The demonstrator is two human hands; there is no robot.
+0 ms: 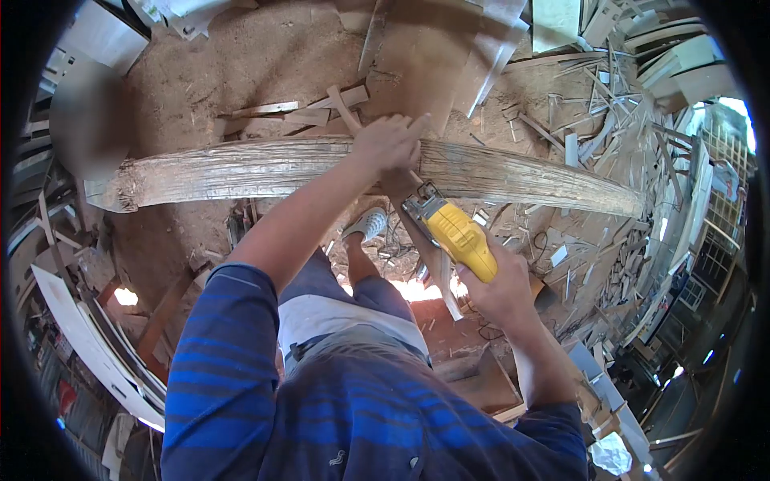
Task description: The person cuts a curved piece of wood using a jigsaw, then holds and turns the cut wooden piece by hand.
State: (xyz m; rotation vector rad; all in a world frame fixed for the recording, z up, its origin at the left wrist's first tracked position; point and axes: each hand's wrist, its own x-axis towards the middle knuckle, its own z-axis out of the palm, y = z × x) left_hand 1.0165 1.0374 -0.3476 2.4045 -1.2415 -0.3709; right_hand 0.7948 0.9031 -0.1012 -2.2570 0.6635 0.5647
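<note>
A yellow jigsaw [459, 229] is gripped in my right hand [504, 287], its metal shoe turned toward the beam and against a narrow wooden board [414, 231]. My left hand [387, 146] is closed over the far part of that board, on top of a long weathered wooden beam [265, 170]. The board juts from the beam toward my body, under and beside the saw. The fingertips of my left hand are partly hidden, and the blade's contact with the wood is too small to make out. A curved wooden strip [343, 109] shows just beyond my left hand.
Wood offcuts [313, 117] lie on the dirt floor [241, 72] past the beam. Scrap wood [597, 128] is heaped at the right. Pale panels [88, 345] lean at the left. My shoe [367, 225] stands close behind the beam, near cables.
</note>
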